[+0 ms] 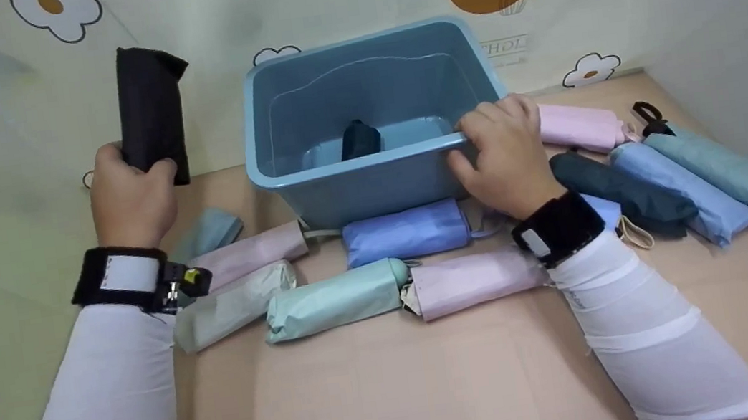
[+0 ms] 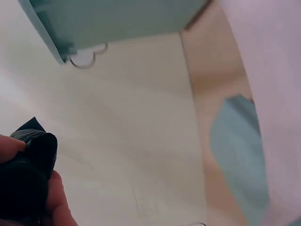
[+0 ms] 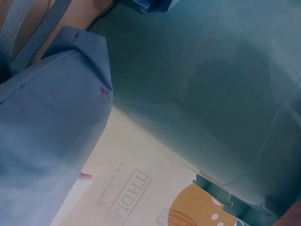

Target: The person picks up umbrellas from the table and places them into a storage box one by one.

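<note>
My left hand (image 1: 130,199) grips a black folded umbrella (image 1: 149,102) near its lower end, holding it upright in the air left of the bin. The left wrist view shows one end of this black umbrella (image 2: 23,188) between thumb and fingers. At the bin's front right corner, my right hand (image 1: 504,157) holds the rim, fingers over the edge and thumb on the outside. The blue plastic bin (image 1: 311,175) contains a dark folded umbrella (image 1: 360,139). Its side wall (image 3: 202,94) fills much of the right wrist view.
Before the bin lie folded umbrellas: blue (image 1: 406,233), mint (image 1: 335,302), pink (image 1: 477,281), grey-green (image 1: 235,304), pale pink (image 1: 250,255) and teal (image 1: 211,231). Right of it are pink (image 1: 580,125), dark (image 1: 624,191), light blue (image 1: 689,190) and green (image 1: 722,168) ones. A patterned wall (image 1: 204,124) stands behind.
</note>
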Motion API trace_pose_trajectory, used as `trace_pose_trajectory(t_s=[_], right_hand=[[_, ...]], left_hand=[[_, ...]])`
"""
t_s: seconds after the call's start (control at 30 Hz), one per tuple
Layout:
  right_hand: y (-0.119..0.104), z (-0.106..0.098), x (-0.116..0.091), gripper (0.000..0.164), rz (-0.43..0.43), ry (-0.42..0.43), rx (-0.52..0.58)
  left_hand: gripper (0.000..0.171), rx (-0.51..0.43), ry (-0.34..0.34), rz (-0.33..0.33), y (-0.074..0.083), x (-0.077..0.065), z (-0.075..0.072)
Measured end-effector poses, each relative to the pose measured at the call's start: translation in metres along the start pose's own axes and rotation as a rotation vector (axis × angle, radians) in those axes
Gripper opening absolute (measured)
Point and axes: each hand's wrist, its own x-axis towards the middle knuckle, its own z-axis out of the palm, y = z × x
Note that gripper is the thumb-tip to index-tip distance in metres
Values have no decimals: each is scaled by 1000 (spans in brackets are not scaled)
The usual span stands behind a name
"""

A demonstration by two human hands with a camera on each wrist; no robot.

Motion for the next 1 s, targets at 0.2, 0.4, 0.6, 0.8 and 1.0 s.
trace_pose_trajectory(t_s=[0.2,0.4,0.6,0.8,1.0], right_hand=[[0,0,0,20,3,-1,-2],[0,0,-1,20,7,-4,-4],[-1,-1,0,20,14,-8,0],[-1,-1,0,20,16,-16,4],[0,0,0,21,10,-8,-1]], left_hand=[[62,-18,-17,66,27,-16,8],[60,-21,-65,145,44,-31,16],[60,-3,-113,202,58,-46,22],[58,31,-178,241,67,-59,30],[57,78,-209,292,76,-69,34]])
